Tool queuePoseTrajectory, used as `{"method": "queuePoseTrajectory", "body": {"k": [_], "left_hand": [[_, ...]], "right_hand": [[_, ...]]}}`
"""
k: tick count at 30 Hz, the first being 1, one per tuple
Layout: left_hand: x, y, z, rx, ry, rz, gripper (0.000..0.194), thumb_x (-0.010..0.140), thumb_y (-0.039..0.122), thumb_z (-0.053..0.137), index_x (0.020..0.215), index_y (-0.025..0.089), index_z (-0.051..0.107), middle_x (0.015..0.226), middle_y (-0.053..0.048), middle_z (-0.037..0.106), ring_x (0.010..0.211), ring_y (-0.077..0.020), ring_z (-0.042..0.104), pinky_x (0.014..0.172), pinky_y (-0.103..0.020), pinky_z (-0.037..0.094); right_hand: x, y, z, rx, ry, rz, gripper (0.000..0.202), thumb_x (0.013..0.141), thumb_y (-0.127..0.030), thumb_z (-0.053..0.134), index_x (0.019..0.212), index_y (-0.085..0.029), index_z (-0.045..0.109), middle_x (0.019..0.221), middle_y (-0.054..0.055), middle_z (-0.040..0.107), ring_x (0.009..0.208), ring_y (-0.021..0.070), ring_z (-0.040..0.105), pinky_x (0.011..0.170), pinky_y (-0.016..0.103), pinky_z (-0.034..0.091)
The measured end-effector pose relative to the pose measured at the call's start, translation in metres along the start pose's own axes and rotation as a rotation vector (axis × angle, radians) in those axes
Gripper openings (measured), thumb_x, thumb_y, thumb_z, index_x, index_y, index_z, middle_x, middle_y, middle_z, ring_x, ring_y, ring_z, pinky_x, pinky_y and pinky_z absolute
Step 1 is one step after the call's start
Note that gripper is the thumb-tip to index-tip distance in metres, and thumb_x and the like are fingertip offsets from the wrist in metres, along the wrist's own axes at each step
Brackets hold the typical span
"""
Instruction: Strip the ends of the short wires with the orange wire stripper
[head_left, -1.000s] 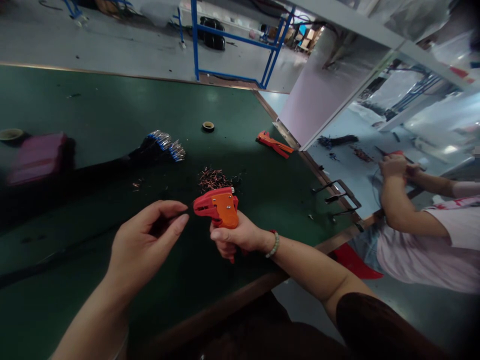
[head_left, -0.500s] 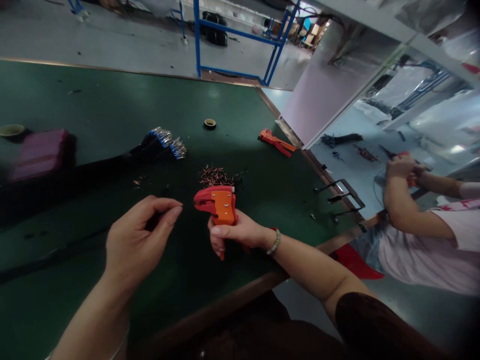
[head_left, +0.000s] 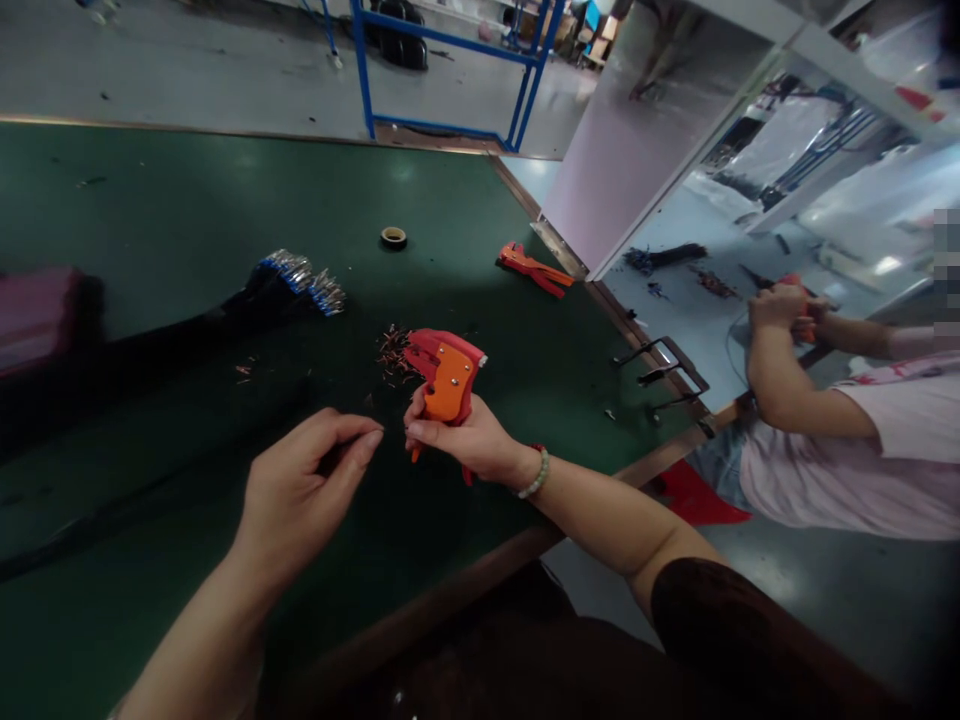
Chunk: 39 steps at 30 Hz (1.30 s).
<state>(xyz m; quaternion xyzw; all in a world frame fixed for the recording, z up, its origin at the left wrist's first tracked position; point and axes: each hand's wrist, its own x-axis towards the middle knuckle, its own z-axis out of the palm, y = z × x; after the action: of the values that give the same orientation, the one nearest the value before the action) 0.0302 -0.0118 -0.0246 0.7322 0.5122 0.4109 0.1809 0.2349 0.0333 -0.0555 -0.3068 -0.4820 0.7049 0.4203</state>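
My right hand point(head_left: 469, 432) is wrapped round the handles of a red and orange wire stripper point(head_left: 450, 375), its jaws pointing up and left. Just left of it, thumb and forefinger of my left hand point(head_left: 319, 475) are pinched together. Whatever sits between those fingertips is too small to make out. Behind the stripper's jaws lies a heap of short copper-coloured wire scraps point(head_left: 394, 355). A thick black cable bundle point(head_left: 172, 335) runs in from the left, ending in many silvery tips with blue bands point(head_left: 296, 275).
A second wire stripper point(head_left: 534, 268) lies near the far right of the green table point(head_left: 247, 200). Beyond it are a tape roll point(head_left: 393, 237), a black metal bracket point(head_left: 667, 370) at the edge and a maroon box point(head_left: 41, 312). At right, another person's hands point(head_left: 780, 305) hold an orange-red tool.
The wire stripper in my right hand has tilted and risen, its jaws now over the scraps. My left hand has shifted slightly right and down, still pinched. The whole view has swung a little.
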Motion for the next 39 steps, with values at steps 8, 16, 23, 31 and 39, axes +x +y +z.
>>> {"method": "queuePoseTrajectory", "body": {"k": [8, 16, 23, 31, 39], "left_hand": [[0.001, 0.005, 0.008, -0.002, -0.05, 0.048, 0.019, 0.099, 0.031, 0.062, 0.089, 0.022, 0.075, 0.077, 0.002, 0.074, 0.064, -0.0109, 0.067, 0.06, -0.02, 0.048], [0.001, 0.006, 0.002, 0.029, 0.013, -0.079, 0.021, 0.093, 0.036, 0.065, 0.083, 0.024, 0.078, 0.072, 0.002, 0.074, 0.059, -0.0119, 0.063, 0.056, -0.022, 0.046], [0.001, -0.011, -0.014, 0.065, 0.341, -0.399, 0.026, 0.084, 0.046, 0.072, 0.091, 0.022, 0.081, 0.065, 0.004, 0.068, 0.054, -0.0101, 0.054, 0.05, -0.02, 0.038], [0.003, 0.001, -0.012, 0.063, 0.198, -0.236, 0.02, 0.092, 0.04, 0.066, 0.087, 0.024, 0.076, 0.07, 0.004, 0.068, 0.058, -0.0111, 0.057, 0.058, -0.023, 0.044], [0.002, 0.0, -0.017, 0.182, 0.282, -0.322, 0.021, 0.093, 0.04, 0.066, 0.091, 0.022, 0.076, 0.072, 0.002, 0.071, 0.063, -0.014, 0.061, 0.059, -0.025, 0.043]], "right_hand": [[-0.001, -0.006, 0.005, 0.129, 0.1, 0.011, 0.034, 0.073, -0.024, 0.089, 0.089, -0.019, 0.059, 0.078, -0.004, 0.065, 0.07, 0.013, 0.067, 0.071, 0.029, 0.057], [0.001, -0.014, 0.003, 0.278, 0.096, 0.028, 0.022, 0.077, -0.014, 0.074, 0.086, -0.02, 0.056, 0.07, -0.005, 0.061, 0.065, 0.0128, 0.063, 0.07, 0.031, 0.057], [0.02, -0.03, -0.027, 0.228, 0.357, -0.159, 0.024, 0.083, -0.029, 0.078, 0.09, -0.022, 0.056, 0.069, -0.007, 0.056, 0.065, 0.0117, 0.058, 0.068, 0.031, 0.058], [0.007, -0.041, -0.022, -0.33, 0.19, -0.15, 0.035, 0.085, -0.047, 0.081, 0.095, -0.018, 0.065, 0.082, 0.001, 0.068, 0.072, 0.0138, 0.065, 0.072, 0.031, 0.056], [-0.007, -0.031, -0.009, -0.518, -0.103, 0.049, 0.029, 0.09, -0.027, 0.068, 0.116, -0.017, 0.064, 0.09, 0.004, 0.072, 0.079, 0.0164, 0.066, 0.074, 0.03, 0.054]]}}
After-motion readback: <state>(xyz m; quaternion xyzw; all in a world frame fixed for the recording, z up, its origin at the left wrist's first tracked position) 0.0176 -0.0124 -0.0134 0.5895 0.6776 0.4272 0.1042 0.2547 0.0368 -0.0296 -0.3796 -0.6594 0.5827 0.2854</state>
